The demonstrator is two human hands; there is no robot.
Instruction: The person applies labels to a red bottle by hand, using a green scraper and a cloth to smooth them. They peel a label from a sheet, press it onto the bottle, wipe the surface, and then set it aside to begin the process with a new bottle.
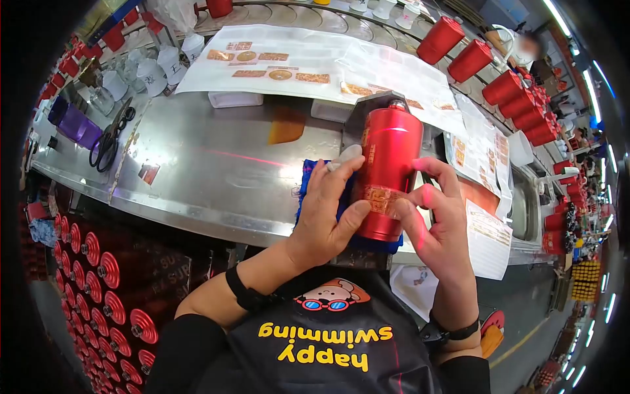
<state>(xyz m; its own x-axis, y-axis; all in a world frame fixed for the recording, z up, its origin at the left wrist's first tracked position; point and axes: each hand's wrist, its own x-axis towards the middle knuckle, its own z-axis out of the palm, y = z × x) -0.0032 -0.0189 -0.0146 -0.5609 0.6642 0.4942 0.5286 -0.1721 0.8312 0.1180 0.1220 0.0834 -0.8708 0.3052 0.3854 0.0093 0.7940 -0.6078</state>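
Bracing a red bottle [397,141] between the left hand [321,210] and the right hand [443,220], over a blue cloth [308,180] near the edge of the metal counter [210,177]. Pointing the bottle's metal neck [396,104] away from the body, with its exact tilt not possible to tell. Resting the left fingers open along one flank, with a whitish covering [346,157] near the tips; holding the right thumb and index finger apart, the thumb at a gold-patterned decal [382,200] around the lower body. Possibly touching rather than pinching the decal, the contact being too small to confirm. Judging from this pose, risking a wrinkle or trapped bubble through uneven thumb pressure on a curved wall; risking a skewed or torn band through dragging one edge sideways. Also risking a roll or turn of the smooth cylinder, owing to support mainly from the sides and to a soft, rumpled cloth beneath. Perhaps inviting smudges or scratches on the glossy red surface through fingertip rubbing, and, on a harder slip toward the near edge, a dent from falling. Lying farther off, well clear of such a slip: printed sheets [275,59] and black scissors [113,134].
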